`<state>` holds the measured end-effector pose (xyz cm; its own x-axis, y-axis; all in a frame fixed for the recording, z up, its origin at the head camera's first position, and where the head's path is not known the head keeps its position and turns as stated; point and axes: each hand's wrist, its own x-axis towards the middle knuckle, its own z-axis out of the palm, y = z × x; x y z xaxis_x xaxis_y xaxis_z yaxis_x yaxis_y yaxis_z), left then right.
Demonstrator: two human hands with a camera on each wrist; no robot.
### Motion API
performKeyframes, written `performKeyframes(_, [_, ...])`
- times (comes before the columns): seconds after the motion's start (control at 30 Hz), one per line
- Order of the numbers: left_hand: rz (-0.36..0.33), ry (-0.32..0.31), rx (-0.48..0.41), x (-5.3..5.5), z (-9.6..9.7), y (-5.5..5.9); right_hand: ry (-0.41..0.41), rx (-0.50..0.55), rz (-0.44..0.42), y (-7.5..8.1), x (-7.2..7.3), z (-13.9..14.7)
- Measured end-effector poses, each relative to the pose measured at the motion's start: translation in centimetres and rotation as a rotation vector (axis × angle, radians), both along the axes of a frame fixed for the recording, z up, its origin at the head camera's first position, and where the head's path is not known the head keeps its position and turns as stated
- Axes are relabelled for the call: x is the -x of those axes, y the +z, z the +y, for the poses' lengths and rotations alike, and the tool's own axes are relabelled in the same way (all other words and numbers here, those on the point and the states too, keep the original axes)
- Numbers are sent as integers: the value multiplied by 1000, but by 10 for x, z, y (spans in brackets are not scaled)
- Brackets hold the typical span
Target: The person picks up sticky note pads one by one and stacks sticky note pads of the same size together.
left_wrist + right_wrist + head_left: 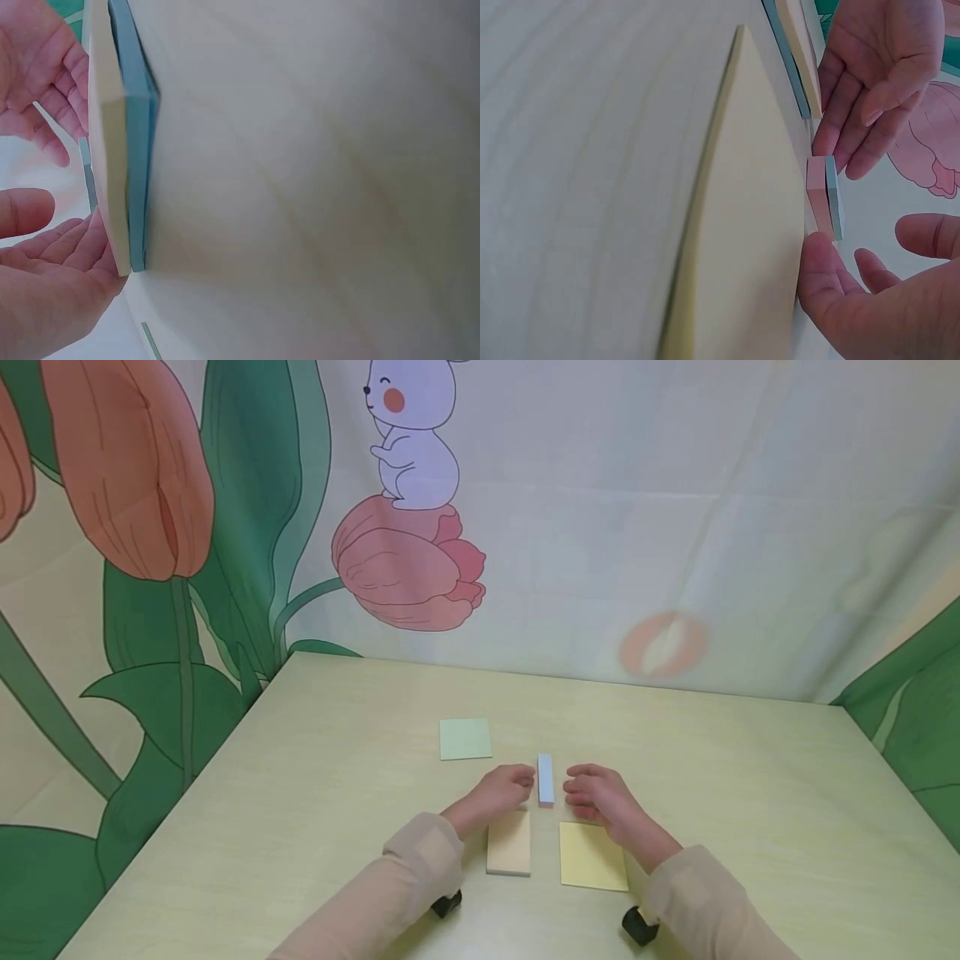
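A narrow sticky-note strip, pale blue over pink, lies on the table between the two hands. My left hand is just left of it, fingers loosely bent and holding nothing. On the strip's other side is my right hand, its fingers apart with nothing in them. Nearer the person, a cream sticky-note pad lies below the left hand; the left wrist view shows a blue layer under it. A square yellow pad lies below the right hand, its upper right corner partly covered by the wrist.
Farther back on the pale wooden table lies a square light green pad, left of the strip. A printed cloth with tulips and a white animal hangs behind the table. Black wrist devices show below both sleeves.
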<state>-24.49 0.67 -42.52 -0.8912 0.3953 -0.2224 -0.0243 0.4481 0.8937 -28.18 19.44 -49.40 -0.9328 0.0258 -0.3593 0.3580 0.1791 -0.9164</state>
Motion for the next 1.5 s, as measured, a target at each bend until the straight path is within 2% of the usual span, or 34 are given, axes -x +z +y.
performKeyframes(0.27, [-8,24,0,1,-1,-2,5,-14,5,0,-2,2])
performKeyframes(0.67, [-8,23,6,-1,-6,-3,8,-32,-9,-1,-1,5])
performKeyframes(1.13, [-20,-5,-6,-7,-15,3,28,-73,-20,-3,2,9])
performKeyframes(1.2, [-17,-9,-4,-8,-17,4,26,-77,-25,2,0,9])
performKeyframes(1.3, [-20,-13,4,-9,-18,5,26,-57,-38,16,-8,6])
performKeyframes(1.5, [-14,-20,38,-11,-20,5,78,-32,-27,55,-30,-3])
